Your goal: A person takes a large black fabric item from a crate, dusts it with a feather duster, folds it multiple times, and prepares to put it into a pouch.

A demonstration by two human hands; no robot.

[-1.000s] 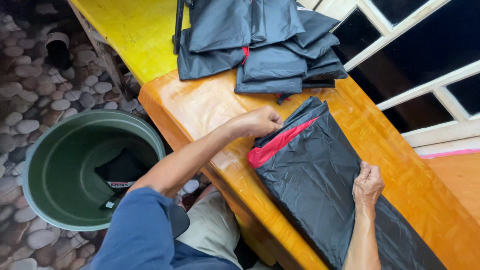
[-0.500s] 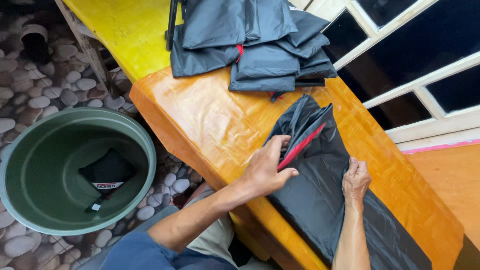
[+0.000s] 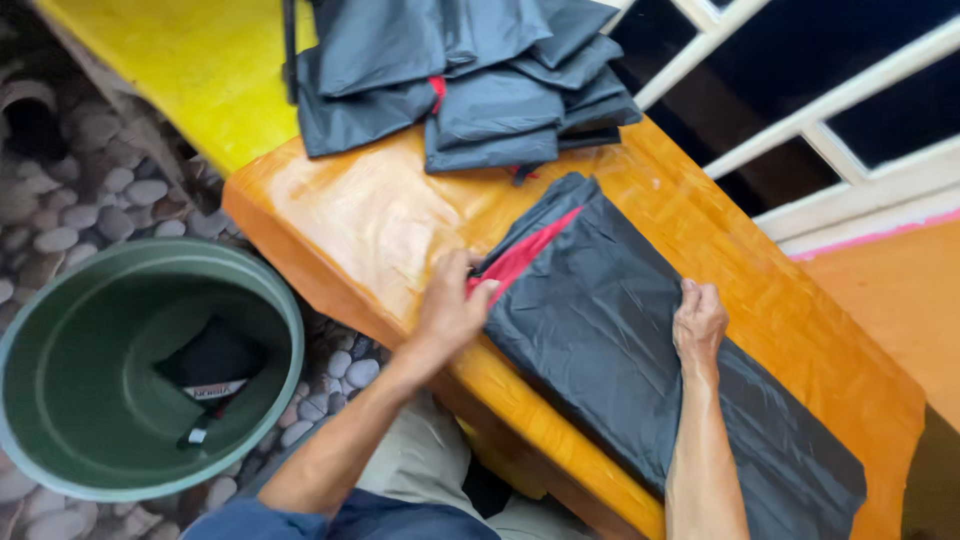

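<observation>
At the far left we see a green tub standing on a pebble floor, and in its bottom lies a small black pouch with a strap. Just right of the tub runs the orange bench, its glossy top slanting down across the view toward the lower right; beyond its far end sits a yellow surface.

Our left hand rests near the bench's front edge, at the near-left corner of the dark cloth. Its fingers are curled together over the cloth's folded edge, right where a red strip shows, and the thumb lies along that edge. We cannot tell whether the hand pinches the fabric or only presses on it.

The cloth itself lies flat on the bench, a long black sheet folded lengthwise, stretching from the middle of the bench down to the lower right corner of the view.

Above it, at the far end of the bench, a pile of the same dark fabric lies in folded bundles, one with a bit of red showing, well apart from our hands.

Our right hand lies on the cloth's middle, fingers close together and bent, pressing the fabric down. Right of the bench stands a white window frame and an orange wall.
</observation>
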